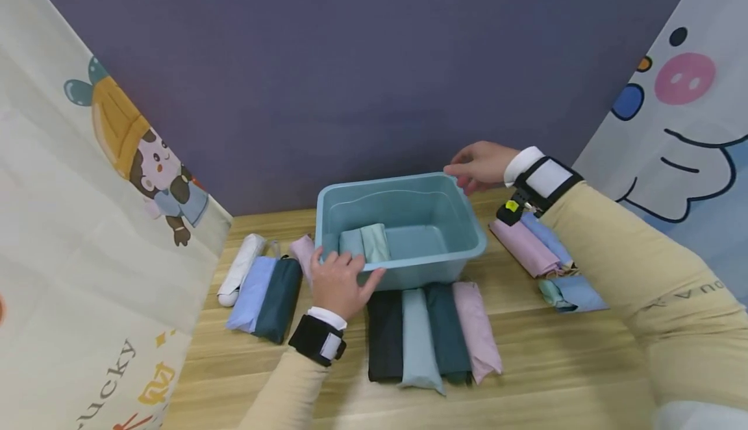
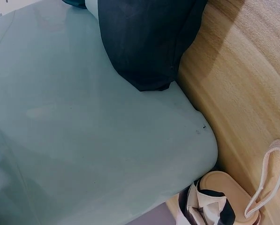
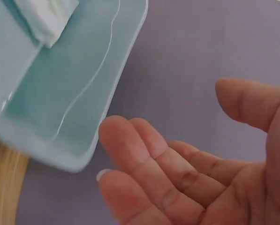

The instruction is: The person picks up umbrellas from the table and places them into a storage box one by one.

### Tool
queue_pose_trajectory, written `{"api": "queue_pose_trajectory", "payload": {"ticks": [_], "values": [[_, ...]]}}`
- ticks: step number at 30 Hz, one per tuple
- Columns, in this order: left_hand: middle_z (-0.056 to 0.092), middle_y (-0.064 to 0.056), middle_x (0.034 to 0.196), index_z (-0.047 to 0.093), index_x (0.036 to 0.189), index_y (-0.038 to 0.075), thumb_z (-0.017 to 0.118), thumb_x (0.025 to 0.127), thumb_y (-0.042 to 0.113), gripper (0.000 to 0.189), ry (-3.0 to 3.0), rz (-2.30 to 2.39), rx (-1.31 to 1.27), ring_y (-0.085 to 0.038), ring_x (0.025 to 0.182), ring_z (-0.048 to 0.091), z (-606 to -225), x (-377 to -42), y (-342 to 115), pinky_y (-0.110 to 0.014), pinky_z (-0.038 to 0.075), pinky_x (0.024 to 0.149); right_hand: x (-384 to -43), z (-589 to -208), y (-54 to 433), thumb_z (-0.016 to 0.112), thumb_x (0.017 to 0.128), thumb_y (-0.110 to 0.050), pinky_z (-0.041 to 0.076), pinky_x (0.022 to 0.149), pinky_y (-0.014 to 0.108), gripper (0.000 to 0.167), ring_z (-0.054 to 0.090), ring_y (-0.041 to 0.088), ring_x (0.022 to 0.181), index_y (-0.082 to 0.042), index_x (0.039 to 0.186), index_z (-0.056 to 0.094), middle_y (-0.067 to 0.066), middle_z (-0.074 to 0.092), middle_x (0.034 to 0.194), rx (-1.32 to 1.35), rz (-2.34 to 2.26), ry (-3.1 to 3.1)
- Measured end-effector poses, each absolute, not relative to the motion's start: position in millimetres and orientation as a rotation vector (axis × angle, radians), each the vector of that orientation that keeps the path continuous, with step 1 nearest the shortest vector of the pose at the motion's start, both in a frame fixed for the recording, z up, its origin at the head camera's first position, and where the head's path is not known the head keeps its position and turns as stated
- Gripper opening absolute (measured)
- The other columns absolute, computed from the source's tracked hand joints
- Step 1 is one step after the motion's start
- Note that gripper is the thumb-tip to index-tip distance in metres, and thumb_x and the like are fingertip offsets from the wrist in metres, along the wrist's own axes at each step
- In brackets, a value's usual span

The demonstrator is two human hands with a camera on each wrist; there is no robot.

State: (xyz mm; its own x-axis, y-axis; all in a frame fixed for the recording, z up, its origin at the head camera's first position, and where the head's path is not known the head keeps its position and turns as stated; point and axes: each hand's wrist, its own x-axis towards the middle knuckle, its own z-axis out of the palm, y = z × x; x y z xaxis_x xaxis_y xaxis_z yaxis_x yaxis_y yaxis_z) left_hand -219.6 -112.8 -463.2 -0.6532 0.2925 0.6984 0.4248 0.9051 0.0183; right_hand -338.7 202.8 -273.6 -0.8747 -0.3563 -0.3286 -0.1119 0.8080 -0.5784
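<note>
A blue-green plastic bin (image 1: 403, 271) stands on the wooden table against the dark backdrop. Inside it, at the left, lie a grey-blue folded umbrella (image 1: 352, 242) and a mint-green one (image 1: 376, 243). My left hand (image 1: 337, 282) holds the front rim near the left corner, fingertips over the edge and thumb spread to the right. Only the bin's outer wall (image 2: 97, 126) shows in the left wrist view; that hand is hidden there. At the far right corner is my right hand (image 1: 480, 165), its fingers loosely extended beside the rim and holding nothing.
Before the bin lie a black umbrella (image 1: 385, 336), a grey-blue one (image 1: 419, 345), a dark green one (image 1: 447, 329) and a pink one (image 1: 476, 332). White (image 1: 241, 267), periwinkle (image 1: 252, 293) and dark green umbrellas (image 1: 277, 300) lie left. Right: a pink one (image 1: 526, 248) beside several others.
</note>
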Motion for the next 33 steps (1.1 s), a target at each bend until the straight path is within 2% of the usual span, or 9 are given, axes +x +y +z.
{"api": "queue_pose_trajectory", "payload": {"ticks": [12,19,23,28,33], "values": [[0.063,-0.003,0.071,0.063,0.073,0.016,0.047,0.089,0.065,0.054,-2.345,-0.236,-0.512,-0.026,0.068,0.058,-457,-220,-113,-0.061,0.035,0.095,-320,-287,266,0.051,0.091,-0.059,0.054,0.073,0.042,0.074,0.070,0.023,0.084,0.001,0.134,0.048,0.020,0.068,0.109,-0.295,-0.738,2.786],[0.063,-0.003,0.071,0.064,0.074,0.016,0.049,0.088,0.065,0.053,-2.326,-0.237,-0.523,-0.026,0.069,0.059,-456,-220,-115,-0.062,0.036,0.094,-324,-312,287,0.052,0.092,-0.056,0.050,0.077,0.049,0.071,0.069,0.025,0.080,0.003,0.133,0.050,0.020,0.070,0.098,-0.259,-0.629,2.885],[0.064,-0.004,0.072,0.064,0.074,0.016,0.050,0.088,0.064,0.052,-2.346,-0.239,-0.509,-0.027,0.069,0.059,-457,-218,-119,-0.062,0.035,0.095,-331,-336,293,0.056,0.092,-0.049,0.050,0.077,0.052,0.068,0.067,0.031,0.083,0.006,0.131,0.050,0.025,0.066,0.103,-0.242,-0.587,2.923],[0.064,-0.004,0.072,0.064,0.075,0.016,0.051,0.088,0.063,0.050,-2.372,-0.247,-0.506,-0.027,0.070,0.058,-458,-215,-118,-0.062,0.034,0.096,-331,-362,303,0.059,0.092,-0.044,0.049,0.080,0.054,0.066,0.060,0.044,0.099,0.009,0.130,0.049,0.033,0.058,0.117,-0.199,-0.568,2.946],[0.062,-0.004,0.070,0.063,0.074,0.016,0.051,0.088,0.063,0.051,-2.340,-0.252,-0.515,-0.027,0.069,0.058,-459,-216,-115,-0.062,0.035,0.095,-327,-381,312,0.060,0.092,-0.042,0.049,0.080,0.054,0.067,0.057,0.047,0.105,0.011,0.132,0.046,0.035,0.053,0.124,-0.164,-0.556,2.939]]}}
